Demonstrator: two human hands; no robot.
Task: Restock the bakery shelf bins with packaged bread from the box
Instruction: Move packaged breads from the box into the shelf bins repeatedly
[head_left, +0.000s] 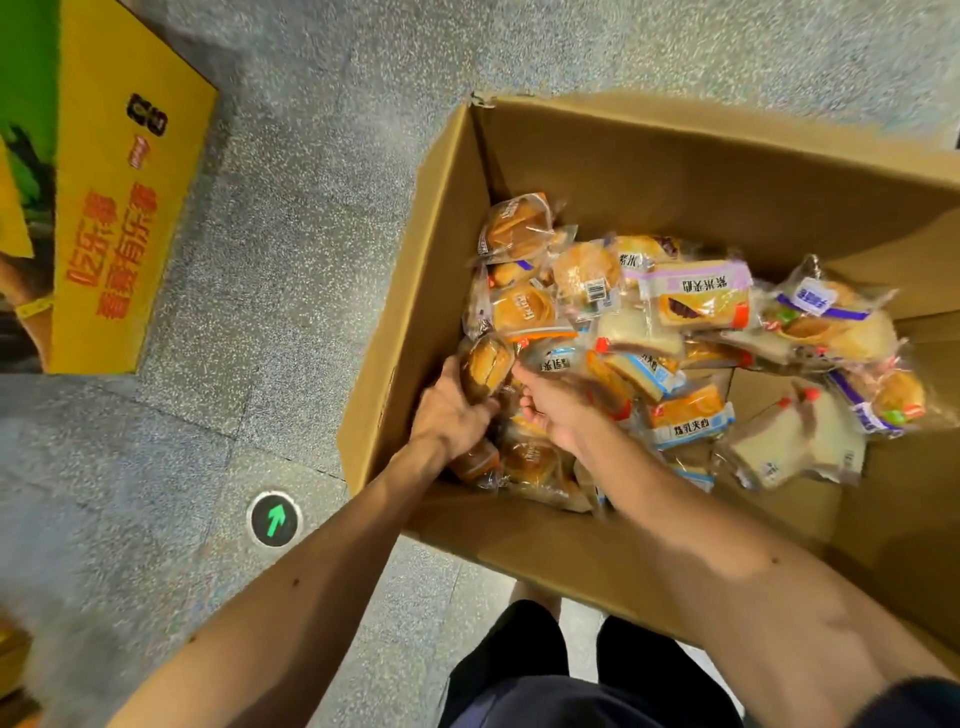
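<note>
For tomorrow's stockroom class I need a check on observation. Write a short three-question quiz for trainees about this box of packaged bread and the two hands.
1. True or false: the left hand and the right hand both reach into the cardboard box.
2. What does the left hand grip? A) a brown bun packet B) a bottle C) a price tag
3. Fill in: the green arrow marker lies on the ____, to the left of the box.

Key: 1 true; 2 A; 3 floor.
</note>
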